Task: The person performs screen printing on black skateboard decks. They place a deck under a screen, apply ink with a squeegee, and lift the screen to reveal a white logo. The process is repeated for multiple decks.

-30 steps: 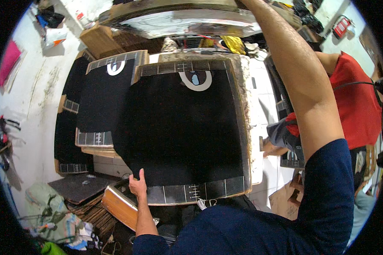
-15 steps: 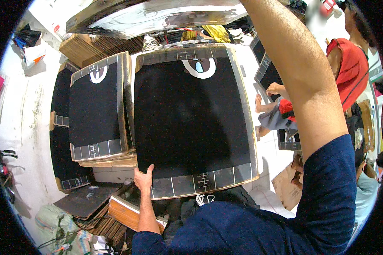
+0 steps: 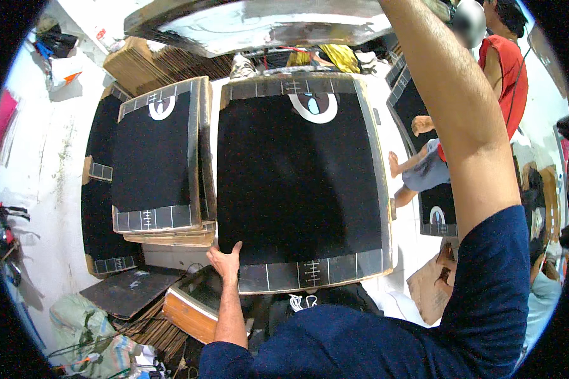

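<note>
Left wall: A white bag [image 3: 66,72] is noted high up.
Floor, lower left: A pale green sack [image 3: 76,328] is found; beside it, a dark sheet [image 3: 129,287] is laid over thin brown boards [image 3: 155,346].
Far-left boards: Black boards [image 3: 100,208] with grey, lined ends are set in a column, partly covered by the neighbouring pile.
Left stack: A pile of panels [image 3: 150,158] is topped by a black face with a white ring print near its upper end.
Box: An orange-brown box [image 3: 189,316] is set askew, near the left forearm.
Left hand: The left hand [image 3: 226,260] is spread, its thumb parted wide from the fingers, and is placed at the lower left corner of the large board.
Large board: The large black board [image 3: 300,189] is laid flat at centre, just beside the left stack; grey, lined strips are seen at both ends, a white ring print at the upper end.
Cord: A white cord [image 3: 302,303] is bunched below the lower edge.
Panel: A pale, shiny panel [image 3: 259,31] in a dark frame is positioned above.
Right hand: It is cut off by the upper edge; its state cannot be told.
Co-worker: A red top [image 3: 515,88] is worn, partly hidden by the right arm.
</note>
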Tool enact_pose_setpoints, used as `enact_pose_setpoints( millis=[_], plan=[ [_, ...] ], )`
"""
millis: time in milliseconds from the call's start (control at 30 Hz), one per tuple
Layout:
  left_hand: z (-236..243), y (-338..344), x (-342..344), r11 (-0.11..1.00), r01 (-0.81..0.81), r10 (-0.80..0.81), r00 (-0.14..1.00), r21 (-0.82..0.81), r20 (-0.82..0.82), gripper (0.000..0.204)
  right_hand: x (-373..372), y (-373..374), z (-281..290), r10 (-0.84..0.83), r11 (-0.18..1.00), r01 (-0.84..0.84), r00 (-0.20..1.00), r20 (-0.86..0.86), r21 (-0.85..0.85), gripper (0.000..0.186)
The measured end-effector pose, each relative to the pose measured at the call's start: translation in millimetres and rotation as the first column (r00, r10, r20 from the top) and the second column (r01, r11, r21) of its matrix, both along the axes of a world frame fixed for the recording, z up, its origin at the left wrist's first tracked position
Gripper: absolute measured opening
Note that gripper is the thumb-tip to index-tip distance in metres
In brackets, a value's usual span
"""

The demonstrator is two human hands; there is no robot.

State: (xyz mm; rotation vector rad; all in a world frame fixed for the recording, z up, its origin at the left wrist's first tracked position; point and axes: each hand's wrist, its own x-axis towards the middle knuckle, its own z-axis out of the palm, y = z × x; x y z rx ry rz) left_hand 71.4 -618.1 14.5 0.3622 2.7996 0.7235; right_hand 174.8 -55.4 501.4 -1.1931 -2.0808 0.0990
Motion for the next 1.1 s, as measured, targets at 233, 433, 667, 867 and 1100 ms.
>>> enact_pose_setpoints(
  millis=[233, 433, 667, 867, 1100],
  plan=[
    [31.6, 40.4, -5.9, 0.996, 0.076, -0.070, 0.991, 0.048, -0.116, 0.070, 26.3, -25.3, -49.3, 0.015, 0.997, -0.009, 0.997, -0.082, 0.073, 0.026],
    [161.3, 171.4, 23.7, 0.287, 0.105, -0.628, 0.772, 0.952, 0.104, 0.057, 81.1, -109.4, -182.3, 0.104, 0.898, -0.082, 0.994, -0.027, 0.432, 0.037],
    [95.4, 199.2, 64.4, 0.498, -0.676, -0.211, 0.513, 0.543, 0.832, 0.071, 115.1, -180.5, -330.4, 0.133, 0.989, -0.134, 0.991, 0.025, 0.057, 0.049],
    [-23.2, 180.0, 62.1, 0.756, -0.501, 0.065, 0.697, 0.421, 0.714, 0.076, 79.4, -50.6, -385.6, 0.239, 0.971, -0.229, 0.931, 0.275, -0.070, 0.034],
    [-23.3, 161.1, 74.9, 0.683, -0.495, 0.016, 0.745, 0.537, 0.667, 0.069, -8.1, 99.1, -389.7, 0.328, 0.910, -0.157, 0.840, 0.432, -0.385, 0.046]
  ],
)
